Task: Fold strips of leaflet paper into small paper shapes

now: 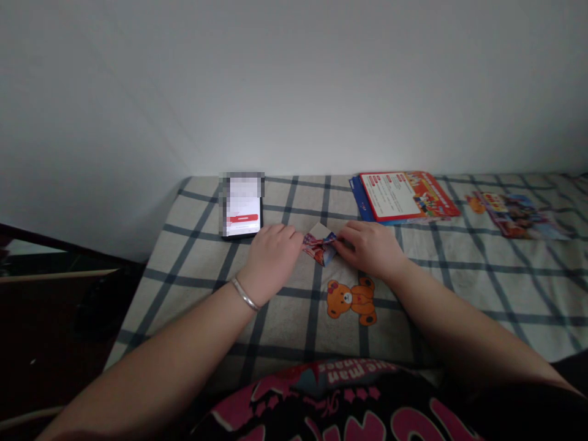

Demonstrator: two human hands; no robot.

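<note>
A small folded piece of printed paper (320, 244) lies on the checked bedsheet (459, 282) between my two hands. My left hand (272, 256), with a silver bracelet at the wrist, has its fingers curled and pinches the paper's left side. My right hand (371, 247) pinches the paper's right side with closed fingers. Both hands rest on the sheet.
A phone (242, 207) with a lit screen lies just beyond my left hand. A red and blue printed leaflet stack (404, 196) lies at the back right, another colourful sheet (514, 214) further right. An orange bear print (353, 300) marks the sheet. The bed's left edge drops to a dark floor.
</note>
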